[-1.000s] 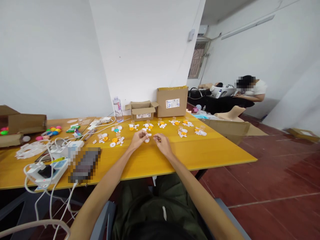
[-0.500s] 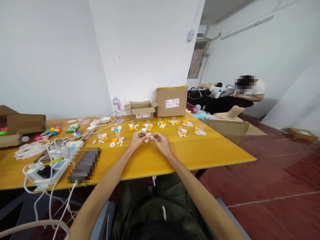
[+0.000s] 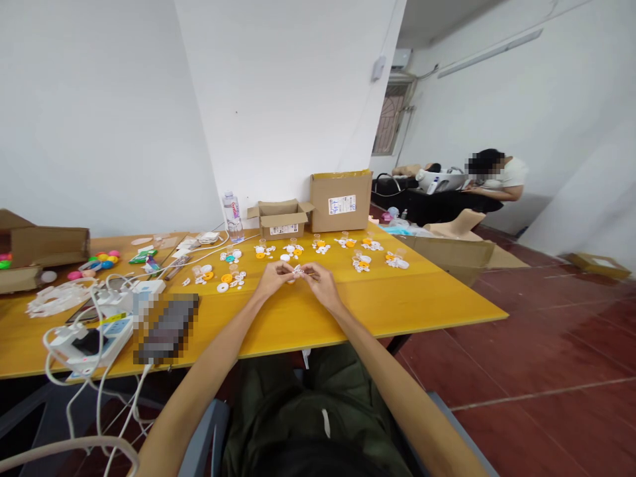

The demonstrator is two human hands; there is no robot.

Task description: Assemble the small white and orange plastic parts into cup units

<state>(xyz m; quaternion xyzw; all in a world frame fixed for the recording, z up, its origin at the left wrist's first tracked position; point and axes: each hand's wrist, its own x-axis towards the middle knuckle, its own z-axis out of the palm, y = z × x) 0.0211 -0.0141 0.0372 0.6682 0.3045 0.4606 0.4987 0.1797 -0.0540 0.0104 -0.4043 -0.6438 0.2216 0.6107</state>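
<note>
Both hands meet above the middle of the yellow table [image 3: 348, 311]. The left hand [image 3: 272, 278] and the right hand [image 3: 320, 281] each pinch one side of a small white plastic part [image 3: 297, 270], fingertips closed narrow around it, so the piece sits held between them just over the table top; it is too small to make out its shape. Beyond the hands, small clusters of white and orange parts [image 3: 318, 248] lie in a loose row across the table, with a few more white and orange pieces [image 3: 226, 281] to the left of the left hand. Behind the row stand an open cardboard box [image 3: 282, 220], a taller closed cardboard box [image 3: 341, 201] and a clear water bottle [image 3: 232, 216], all near the white wall. At the left end of the table lie tangled white cables [image 3: 89, 311], a blurred dark object [image 3: 166, 328], coloured balls [image 3: 97, 263] and another brown box [image 3: 47, 246]. Far to the right, well apart from the table, another person [image 3: 489, 182] sits in a white top beside a dark surface.
</note>
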